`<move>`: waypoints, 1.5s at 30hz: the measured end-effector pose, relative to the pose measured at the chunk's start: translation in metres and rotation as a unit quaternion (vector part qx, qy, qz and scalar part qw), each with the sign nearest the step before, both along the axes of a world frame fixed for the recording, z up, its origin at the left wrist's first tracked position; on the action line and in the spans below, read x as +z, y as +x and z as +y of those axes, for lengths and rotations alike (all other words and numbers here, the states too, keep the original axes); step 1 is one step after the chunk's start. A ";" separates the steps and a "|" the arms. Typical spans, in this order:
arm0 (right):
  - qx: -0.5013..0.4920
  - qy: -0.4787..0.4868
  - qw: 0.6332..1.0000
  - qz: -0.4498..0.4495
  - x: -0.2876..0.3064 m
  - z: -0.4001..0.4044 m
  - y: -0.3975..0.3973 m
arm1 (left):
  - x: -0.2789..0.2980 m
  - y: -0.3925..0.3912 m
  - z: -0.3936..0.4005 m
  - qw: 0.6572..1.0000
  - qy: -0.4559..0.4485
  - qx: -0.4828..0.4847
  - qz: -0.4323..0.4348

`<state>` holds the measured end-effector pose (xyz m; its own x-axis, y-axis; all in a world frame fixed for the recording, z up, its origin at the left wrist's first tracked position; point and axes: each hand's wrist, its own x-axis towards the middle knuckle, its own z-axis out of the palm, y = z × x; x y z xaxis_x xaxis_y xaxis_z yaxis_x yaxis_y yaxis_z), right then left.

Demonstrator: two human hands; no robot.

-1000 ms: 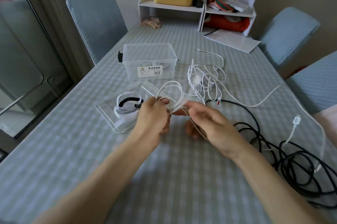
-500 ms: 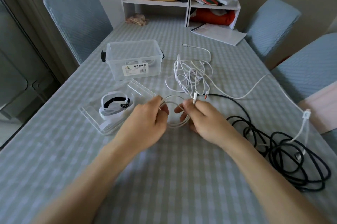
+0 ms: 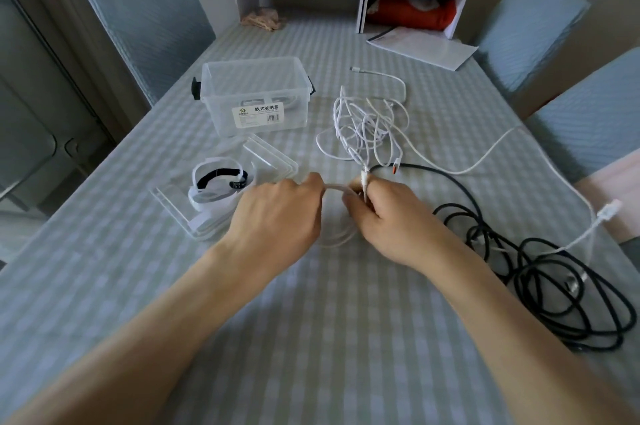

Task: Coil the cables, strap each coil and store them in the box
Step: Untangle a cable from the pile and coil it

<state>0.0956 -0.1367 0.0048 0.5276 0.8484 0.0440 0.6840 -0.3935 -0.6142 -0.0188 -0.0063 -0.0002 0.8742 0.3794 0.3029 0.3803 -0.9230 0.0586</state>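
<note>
Holding a small white cable coil (image 3: 337, 234) between both hands over the checked surface (image 3: 311, 338). Far left: clear box (image 3: 254, 95), open. Its lid (image 3: 270, 161) lies nearer, with a strapped white coil (image 3: 216, 191) on it. My left hand (image 3: 277, 213) is curled round the coil's left side; right hand (image 3: 388, 217) pinches the right side, plug end sticking up between the fingers. Beyond the right hand, a tangled white cable pile (image 3: 367, 127). Near right, a loose black cable (image 3: 554, 286).
</note>
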 end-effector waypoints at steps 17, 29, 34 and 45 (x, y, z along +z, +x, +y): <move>0.066 -0.134 0.972 -0.182 0.004 0.000 -0.007 | 0.003 0.001 -0.012 0.984 0.146 -0.096 0.030; 0.015 -0.097 0.971 -0.218 0.008 -0.001 -0.011 | 0.007 -0.002 -0.017 0.995 0.099 -0.014 -0.012; 0.009 -0.026 0.985 -0.170 0.011 0.004 -0.016 | 0.012 -0.001 -0.014 0.999 0.025 0.018 -0.031; 0.039 -0.048 0.984 -0.169 0.012 0.005 -0.016 | 0.012 -0.008 -0.007 0.998 0.023 -0.008 -0.062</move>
